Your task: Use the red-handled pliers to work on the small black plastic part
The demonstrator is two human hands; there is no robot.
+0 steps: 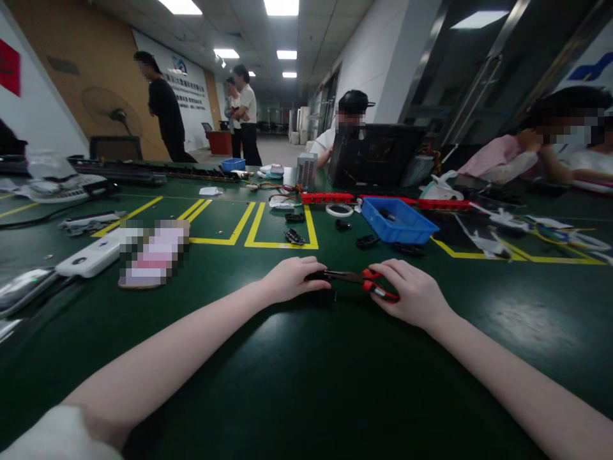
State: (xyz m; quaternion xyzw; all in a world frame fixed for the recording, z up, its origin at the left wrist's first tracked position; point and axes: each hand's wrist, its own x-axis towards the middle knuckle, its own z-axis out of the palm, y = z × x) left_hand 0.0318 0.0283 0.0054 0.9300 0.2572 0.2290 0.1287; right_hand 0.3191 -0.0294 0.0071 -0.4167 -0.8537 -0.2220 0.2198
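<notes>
Long-nosed pliers with red and black handles (382, 292) are gripped in my right hand (416, 292), their jaws pointing left. My left hand (293, 279) pinches a small black part (316, 276) between thumb and fingers. The tips of the pliers reach that part. Just above the green table (287, 390), both hands face each other. Beyond them, several small black pieces (294, 237) lie in and beside a yellow taped outline. The exact shape of the held part is hard to make out.
Behind my right hand stands a blue tray (400, 220). A phone (156, 254) and a white power strip (100, 251) lie at left. Red strips (328, 198) and cables line the back. Across the table a person in a cap (353, 108) sits behind a black case (373, 153).
</notes>
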